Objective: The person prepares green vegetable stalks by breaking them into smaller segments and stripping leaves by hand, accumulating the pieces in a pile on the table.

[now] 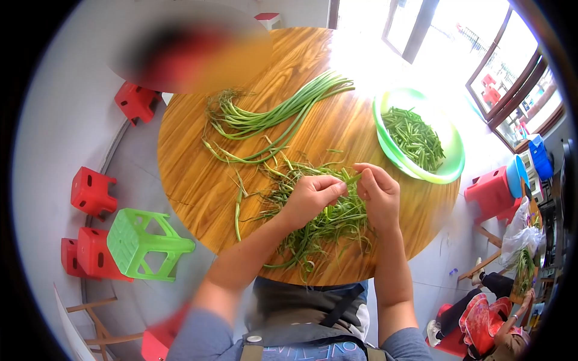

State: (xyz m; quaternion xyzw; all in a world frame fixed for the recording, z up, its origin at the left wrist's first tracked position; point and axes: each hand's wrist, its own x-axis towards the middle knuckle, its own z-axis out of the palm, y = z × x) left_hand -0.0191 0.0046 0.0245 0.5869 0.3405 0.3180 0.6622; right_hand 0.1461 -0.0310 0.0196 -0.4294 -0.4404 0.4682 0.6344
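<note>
Both hands are closed in a pinch on a short piece of green garlic scape [353, 179]. My left hand [316, 195] grips one end, and my right hand [380, 191] has the other, a little to the right. Beneath them spreads a tangled heap of green trimmings [334, 231] with thin curled ends. A bundle of long, whole scapes [271, 117] lies farther back on the round wooden table [192, 174]. At the right stands a green-and-white bowl [394, 157], partly filled with short cut pieces [414, 135].
A green stool [141, 243] and several red stools [93, 192] stand on the floor at the left. At the lower right another person [487, 319] sits with green stalks nearby. A light-blue basin [516, 174] rests on red stools. A blurred patch covers the upper left.
</note>
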